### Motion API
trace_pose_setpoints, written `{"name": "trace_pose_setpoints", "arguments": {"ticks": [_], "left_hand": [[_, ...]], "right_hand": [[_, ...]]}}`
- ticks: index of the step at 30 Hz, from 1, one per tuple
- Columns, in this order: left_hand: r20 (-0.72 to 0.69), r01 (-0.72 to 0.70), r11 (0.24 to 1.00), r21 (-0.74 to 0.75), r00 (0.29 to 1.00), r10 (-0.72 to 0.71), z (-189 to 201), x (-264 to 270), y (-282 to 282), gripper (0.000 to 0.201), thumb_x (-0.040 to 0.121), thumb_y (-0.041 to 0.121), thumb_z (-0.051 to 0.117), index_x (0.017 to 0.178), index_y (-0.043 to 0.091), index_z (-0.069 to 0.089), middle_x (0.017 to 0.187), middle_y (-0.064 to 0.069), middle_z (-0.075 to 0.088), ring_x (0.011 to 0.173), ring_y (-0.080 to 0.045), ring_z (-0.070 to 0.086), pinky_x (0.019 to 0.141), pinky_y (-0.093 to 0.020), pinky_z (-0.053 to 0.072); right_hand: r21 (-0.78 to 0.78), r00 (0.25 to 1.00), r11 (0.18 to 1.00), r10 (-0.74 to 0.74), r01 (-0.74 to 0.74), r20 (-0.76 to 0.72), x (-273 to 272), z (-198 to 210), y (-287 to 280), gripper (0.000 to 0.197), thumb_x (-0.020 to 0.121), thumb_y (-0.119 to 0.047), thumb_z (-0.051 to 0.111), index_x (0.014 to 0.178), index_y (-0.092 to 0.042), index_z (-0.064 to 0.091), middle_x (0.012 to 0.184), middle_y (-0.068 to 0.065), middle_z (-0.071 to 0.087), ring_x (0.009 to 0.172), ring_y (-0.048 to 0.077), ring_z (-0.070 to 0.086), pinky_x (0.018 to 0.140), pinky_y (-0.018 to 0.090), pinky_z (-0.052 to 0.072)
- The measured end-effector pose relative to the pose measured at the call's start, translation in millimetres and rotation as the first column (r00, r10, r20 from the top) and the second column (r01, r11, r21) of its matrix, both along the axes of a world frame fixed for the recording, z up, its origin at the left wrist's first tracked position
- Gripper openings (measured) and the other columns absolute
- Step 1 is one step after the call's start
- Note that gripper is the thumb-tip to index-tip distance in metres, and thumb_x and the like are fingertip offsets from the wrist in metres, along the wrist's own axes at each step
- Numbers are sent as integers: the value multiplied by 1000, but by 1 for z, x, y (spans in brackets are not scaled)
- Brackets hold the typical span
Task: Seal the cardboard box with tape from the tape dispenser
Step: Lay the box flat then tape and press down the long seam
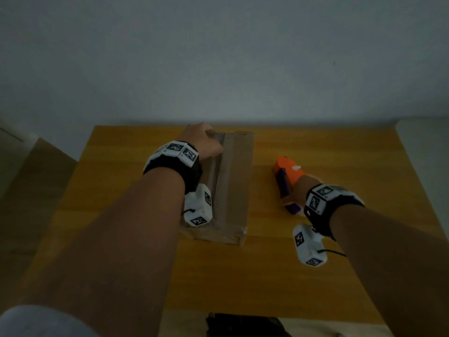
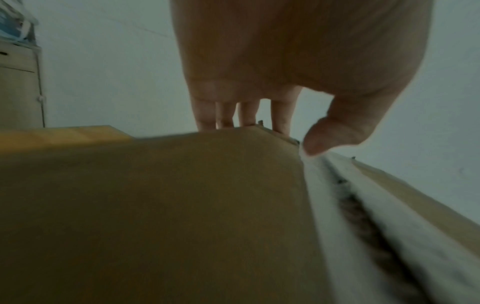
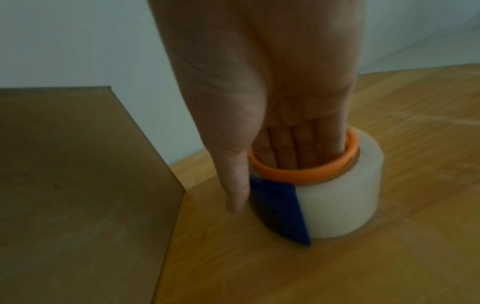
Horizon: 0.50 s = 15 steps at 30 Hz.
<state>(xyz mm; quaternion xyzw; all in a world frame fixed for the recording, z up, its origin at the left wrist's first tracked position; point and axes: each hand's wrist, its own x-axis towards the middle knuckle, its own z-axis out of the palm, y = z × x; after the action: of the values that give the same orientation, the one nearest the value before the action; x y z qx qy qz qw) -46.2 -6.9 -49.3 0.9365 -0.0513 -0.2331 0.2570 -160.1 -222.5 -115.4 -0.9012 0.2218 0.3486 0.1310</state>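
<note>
A long brown cardboard box (image 1: 239, 181) lies lengthwise on the wooden table (image 1: 243, 276). A strip of clear tape (image 1: 227, 181) runs along its top seam. My left hand (image 1: 206, 142) grips the box's far left end. In the left wrist view its fingers (image 2: 226, 115) hook over the far edge of the box (image 2: 182, 205), and the thumb touches the tape strip (image 2: 363, 205). To the right of the box, my right hand (image 1: 297, 190) holds the orange and blue tape dispenser (image 1: 286, 171). That dispenser (image 3: 324, 195) stands on the table with my fingers (image 3: 298, 148) inside its orange ring and my thumb along the blue blade.
A plain wall rises just behind the table's far edge. A pale cabinet (image 2: 20, 82) stands to the left and a white object (image 1: 425, 147) to the right. A dark item (image 1: 243, 324) sits at the near edge. Bare tabletop (image 3: 363, 267) surrounds the dispenser.
</note>
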Motion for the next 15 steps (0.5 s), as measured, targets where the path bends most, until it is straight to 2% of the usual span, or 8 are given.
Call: {"name": "trace_pose_setpoints", "arguments": {"ticks": [2, 3, 6, 8, 10, 12, 13, 15], "left_hand": [[-13, -38, 998, -44, 999, 37, 2, -1, -1, 22, 80, 28, 58, 99, 23, 49, 96, -4, 48, 91, -23, 44, 80, -33, 37], [-10, -33, 999, -37, 999, 32, 2, -2, -1, 23, 80, 33, 59, 100, 24, 49, 98, -5, 48, 92, -23, 45, 82, -34, 38], [-4, 30, 998, 55, 1000, -30, 2, -3, 0, 61, 84, 38, 66, 138, 22, 42, 144, -6, 43, 129, -28, 45, 103, -39, 39], [-6, 50, 994, 92, 999, -50, 5, -3, 1, 71, 85, 39, 66, 145, 19, 34, 152, -5, 35, 136, -28, 39, 108, -39, 37], [20, 63, 988, 140, 998, -66, 10, -1, -1, 74, 83, 44, 66, 145, 20, 34, 152, -7, 34, 135, -30, 39, 109, -41, 37], [106, 43, 989, 144, 993, -59, 21, 1, -7, 69, 84, 45, 64, 142, 19, 38, 149, -9, 36, 134, -31, 41, 109, -41, 37], [152, 31, 994, 108, 987, -47, 29, 2, -12, 62, 86, 40, 63, 141, 17, 42, 148, -9, 39, 133, -30, 42, 109, -40, 37], [183, 50, 999, -4, 982, -48, 45, 6, -24, 48, 92, 25, 56, 137, 11, 48, 145, -10, 46, 131, -28, 46, 110, -37, 38]], "right_hand": [[-6, 1000, 1000, -4, 4, -6, -1, 2, -1, 92, 84, -26, 71, 152, -16, 10, 146, 18, 40, 125, 34, 50, 86, 37, 43], [-11, 1000, 1000, -11, 11, -15, 0, 5, -1, 86, 86, -23, 68, 152, -15, 14, 146, 18, 41, 125, 34, 50, 85, 36, 43], [-19, 999, 999, -45, 45, -8, 6, 21, -4, 80, 93, -22, 58, 153, -16, 6, 146, 18, 41, 123, 34, 51, 89, 34, 44], [-55, 998, 997, -58, 57, -14, 10, 34, -9, 59, 96, -26, 50, 148, -15, 24, 125, 18, 56, 102, 31, 58, 75, 31, 43], [-44, 995, 994, -101, 101, 11, 11, 48, -13, 16, 97, -26, 49, 101, -13, 56, 81, 12, 56, 67, 23, 53, 55, 29, 35], [-48, 995, 995, -85, 87, 46, 13, 59, -19, 35, 95, -28, 51, 65, -12, 46, 59, 4, 39, 50, 17, 36, 49, 25, 27], [-49, 996, 997, -54, 58, 65, 16, 67, -22, 37, 94, -30, 51, 64, -9, 46, 60, 4, 40, 50, 17, 35, 50, 26, 27], [-16, 993, 1000, 13, -11, 117, 20, 90, -25, 34, 96, -29, 48, 88, 2, 60, 77, 11, 53, 64, 20, 45, 59, 28, 34]]}}
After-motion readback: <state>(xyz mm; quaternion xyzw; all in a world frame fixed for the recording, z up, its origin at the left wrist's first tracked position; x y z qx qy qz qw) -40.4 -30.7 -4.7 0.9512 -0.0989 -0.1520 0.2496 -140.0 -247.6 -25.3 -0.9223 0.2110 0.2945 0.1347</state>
